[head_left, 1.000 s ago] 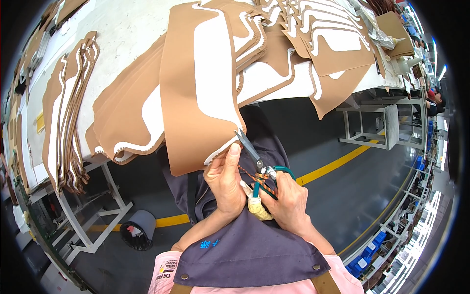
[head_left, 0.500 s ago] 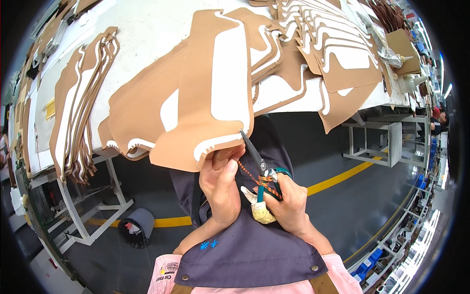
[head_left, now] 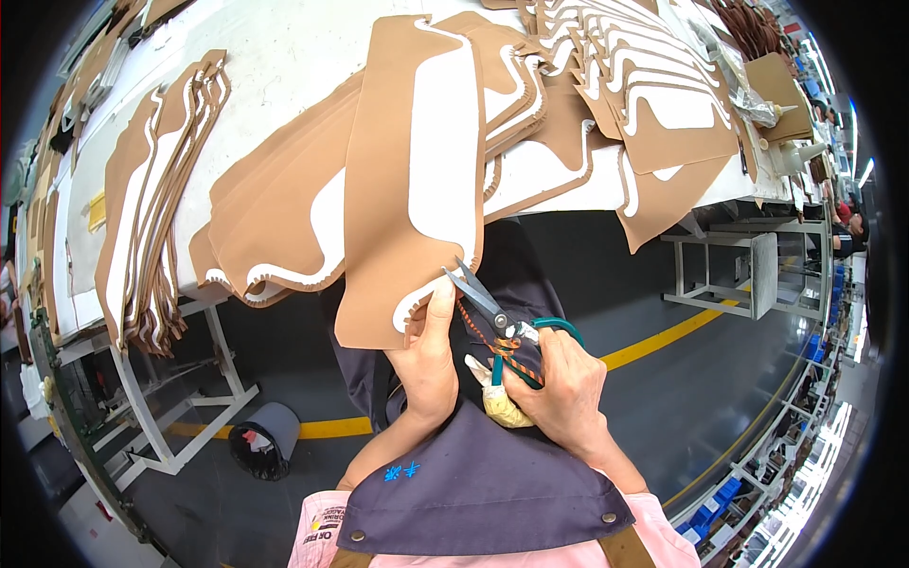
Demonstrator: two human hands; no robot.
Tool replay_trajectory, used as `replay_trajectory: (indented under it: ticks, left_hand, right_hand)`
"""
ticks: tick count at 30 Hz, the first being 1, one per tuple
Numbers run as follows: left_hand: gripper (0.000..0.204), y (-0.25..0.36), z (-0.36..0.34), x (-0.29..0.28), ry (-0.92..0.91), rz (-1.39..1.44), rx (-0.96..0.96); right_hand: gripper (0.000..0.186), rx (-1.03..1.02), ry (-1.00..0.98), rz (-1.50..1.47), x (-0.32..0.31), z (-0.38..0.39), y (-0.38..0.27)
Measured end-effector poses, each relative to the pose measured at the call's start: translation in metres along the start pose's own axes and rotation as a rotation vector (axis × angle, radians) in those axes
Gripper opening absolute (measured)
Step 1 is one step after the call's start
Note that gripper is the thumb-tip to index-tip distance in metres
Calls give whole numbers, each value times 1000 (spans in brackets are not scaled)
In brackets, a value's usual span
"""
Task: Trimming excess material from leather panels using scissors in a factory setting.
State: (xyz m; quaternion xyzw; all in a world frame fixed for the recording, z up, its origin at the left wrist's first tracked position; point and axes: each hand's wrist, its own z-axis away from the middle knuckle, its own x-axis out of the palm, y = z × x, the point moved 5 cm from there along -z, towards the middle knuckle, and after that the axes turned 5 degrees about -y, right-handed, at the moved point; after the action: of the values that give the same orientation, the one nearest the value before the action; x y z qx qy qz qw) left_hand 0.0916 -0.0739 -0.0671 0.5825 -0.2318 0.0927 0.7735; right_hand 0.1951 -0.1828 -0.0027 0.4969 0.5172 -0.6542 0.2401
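A large brown leather-like panel (head_left: 383, 161) with a white backing patch hangs over the table's front edge toward me. My left hand (head_left: 426, 364) pinches its lower right corner, thumb on top, beside a curved white edge with small notches. In my right hand (head_left: 561, 388) is a pair of scissors (head_left: 499, 320) with green handles, one wrapped in yellowish cloth and bound with orange-black cord. Their blades are parted and lie at the panel's edge, just above my left thumb. Under the held panel, similar brown panels (head_left: 275, 194) lie overlapping on the table.
On the white table (head_left: 275, 57) lie a narrow stack of brown strips (head_left: 166, 180) at left and fanned panels (head_left: 677, 118) at right. A cardboard piece and bottles stand at the far right. A dark waste bin (head_left: 265, 440) and metal table legs (head_left: 151, 407) are below.
The held panel's lower end has swung right and down, uncovering more panels on the left. The scissor blades have parted, and my left thumb now lies on top of the panel's edge.
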Motion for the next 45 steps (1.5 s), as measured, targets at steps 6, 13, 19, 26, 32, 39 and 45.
replay_trajectory:
  ticks: [6, 13, 19, 26, 32, 39, 45]
  left_hand:
    - [33, -3, 5, -4, -53, -108, 62]
    - [28, 9, 1, -6, -18, -78, 64]
    - [50, 81, 21, -56, 23, 87, -145]
    - [46, 114, -43, -125, 265, 176, 92]
    - [39, 100, -42, -88, 258, 9, 197]
    - [38, 187, -143, -179, 157, -80, 314]
    - [28, 150, -67, -55, 382, -530, 688]
  right_hand:
    - [38, 20, -17, -13, 2, 1, 2]
    - [34, 129, -72, -479, -1, -9, 14]
    - [28, 262, 32, -1417, -2, -78, 28]
    - [25, 301, 82, -1452, 31, -140, 22]
    - [22, 275, 191, -1464, 36, -143, 23]
    - [20, 240, 193, -1503, 32, -143, 7]
    - [24, 257, 74, -1465, 37, -131, 11]
